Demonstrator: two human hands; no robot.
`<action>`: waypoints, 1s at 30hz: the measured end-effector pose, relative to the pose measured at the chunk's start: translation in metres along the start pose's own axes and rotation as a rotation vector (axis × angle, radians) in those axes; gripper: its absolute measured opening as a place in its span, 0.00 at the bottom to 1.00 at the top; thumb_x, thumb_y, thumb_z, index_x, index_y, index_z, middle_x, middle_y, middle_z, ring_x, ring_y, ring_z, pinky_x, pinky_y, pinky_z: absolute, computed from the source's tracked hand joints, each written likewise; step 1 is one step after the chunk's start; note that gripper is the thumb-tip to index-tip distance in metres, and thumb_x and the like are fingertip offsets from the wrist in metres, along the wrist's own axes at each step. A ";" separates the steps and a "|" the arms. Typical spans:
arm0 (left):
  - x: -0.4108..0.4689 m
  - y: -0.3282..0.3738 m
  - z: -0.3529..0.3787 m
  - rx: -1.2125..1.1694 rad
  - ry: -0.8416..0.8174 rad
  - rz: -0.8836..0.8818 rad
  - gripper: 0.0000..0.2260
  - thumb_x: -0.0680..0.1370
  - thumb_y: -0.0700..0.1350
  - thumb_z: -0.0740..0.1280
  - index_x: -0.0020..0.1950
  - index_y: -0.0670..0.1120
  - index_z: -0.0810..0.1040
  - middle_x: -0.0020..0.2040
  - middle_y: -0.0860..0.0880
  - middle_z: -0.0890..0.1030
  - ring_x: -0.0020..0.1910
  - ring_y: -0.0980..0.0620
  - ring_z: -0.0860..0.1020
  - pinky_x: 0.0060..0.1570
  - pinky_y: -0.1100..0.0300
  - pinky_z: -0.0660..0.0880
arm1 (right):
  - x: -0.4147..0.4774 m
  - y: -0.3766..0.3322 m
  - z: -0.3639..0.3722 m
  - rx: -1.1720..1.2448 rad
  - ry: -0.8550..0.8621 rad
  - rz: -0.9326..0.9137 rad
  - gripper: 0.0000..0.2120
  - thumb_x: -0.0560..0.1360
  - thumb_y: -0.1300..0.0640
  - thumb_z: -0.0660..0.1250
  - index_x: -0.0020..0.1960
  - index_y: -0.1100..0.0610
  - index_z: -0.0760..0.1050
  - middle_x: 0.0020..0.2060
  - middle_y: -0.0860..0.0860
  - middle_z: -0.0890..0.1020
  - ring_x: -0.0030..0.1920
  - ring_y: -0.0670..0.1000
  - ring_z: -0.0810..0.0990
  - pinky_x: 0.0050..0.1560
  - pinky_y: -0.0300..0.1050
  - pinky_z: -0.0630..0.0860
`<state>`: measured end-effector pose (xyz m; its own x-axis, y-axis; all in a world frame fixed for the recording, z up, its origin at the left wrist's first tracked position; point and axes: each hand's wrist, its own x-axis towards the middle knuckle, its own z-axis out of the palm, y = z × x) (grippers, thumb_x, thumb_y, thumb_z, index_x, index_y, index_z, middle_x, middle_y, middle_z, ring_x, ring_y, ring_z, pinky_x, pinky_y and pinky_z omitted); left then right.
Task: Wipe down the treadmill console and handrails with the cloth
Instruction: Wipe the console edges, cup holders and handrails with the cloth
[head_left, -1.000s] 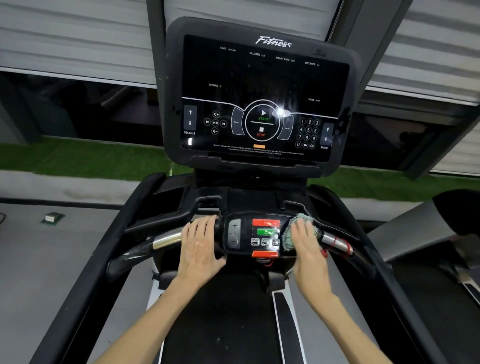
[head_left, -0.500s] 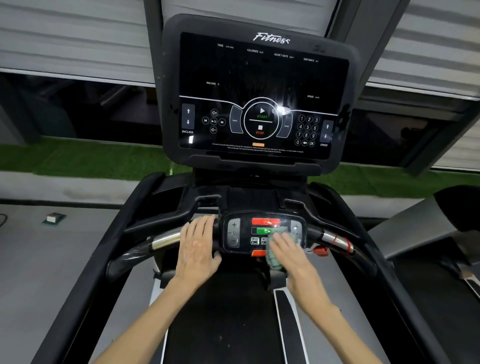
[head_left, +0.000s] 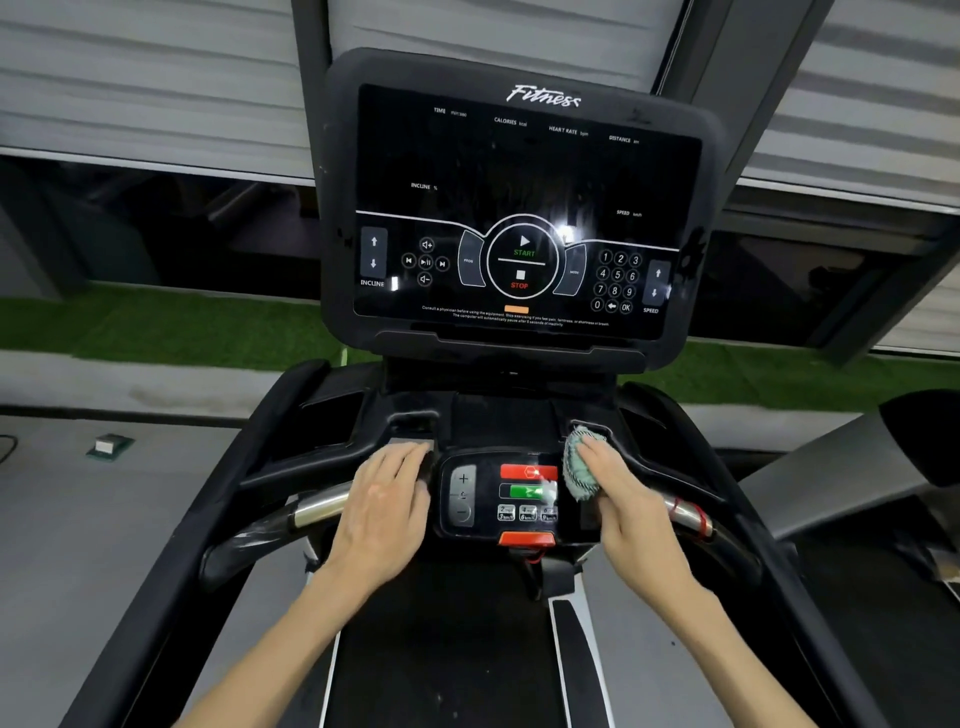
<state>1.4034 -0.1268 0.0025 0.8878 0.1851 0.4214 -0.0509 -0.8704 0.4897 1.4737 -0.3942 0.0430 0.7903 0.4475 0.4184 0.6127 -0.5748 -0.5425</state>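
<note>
At the centre of the frame, slightly low, the right hand (head_left: 621, 493) presses a bunched green cloth (head_left: 577, 462) against the upper right corner of the small control panel (head_left: 501, 496), fingers curled over the cloth and holding it, beside the panel's red and green buttons. Left of the panel, the left hand (head_left: 384, 512) lies flat and open, palm down, fingers together, on the black grip bar, holding nothing. Chrome handrail sections show on either side: the left handrail (head_left: 317, 509) just beyond the left hand, the right handrail (head_left: 685, 514) beyond the right wrist, with a red band around it. Above them, in the upper middle, stands the large dark console screen (head_left: 519, 208), showing START, STOP, INCLINE and SPEED markings.
</note>
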 end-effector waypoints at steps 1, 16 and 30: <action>0.007 0.004 0.000 -0.012 0.047 0.013 0.18 0.80 0.42 0.59 0.69 0.40 0.73 0.66 0.46 0.76 0.68 0.49 0.71 0.72 0.51 0.64 | 0.011 -0.003 -0.003 0.040 -0.012 -0.014 0.31 0.72 0.79 0.57 0.72 0.61 0.67 0.71 0.51 0.68 0.73 0.46 0.62 0.74 0.40 0.57; 0.151 0.028 0.016 0.117 0.084 0.244 0.21 0.81 0.45 0.59 0.72 0.38 0.70 0.72 0.44 0.70 0.73 0.45 0.67 0.73 0.49 0.63 | 0.134 0.059 -0.016 0.906 -0.394 0.388 0.13 0.80 0.66 0.59 0.62 0.59 0.76 0.54 0.54 0.84 0.57 0.54 0.81 0.54 0.40 0.77; 0.236 0.005 0.037 0.538 0.103 0.645 0.19 0.80 0.42 0.62 0.71 0.40 0.71 0.72 0.42 0.72 0.69 0.42 0.70 0.69 0.46 0.67 | 0.164 0.066 -0.002 0.507 -1.007 0.198 0.12 0.78 0.62 0.64 0.59 0.54 0.80 0.51 0.55 0.83 0.52 0.54 0.81 0.60 0.52 0.73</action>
<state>1.6296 -0.1045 0.0757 0.7122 -0.4045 0.5738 -0.2856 -0.9136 -0.2895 1.6437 -0.3602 0.0766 0.3721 0.8569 -0.3567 0.2258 -0.4563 -0.8607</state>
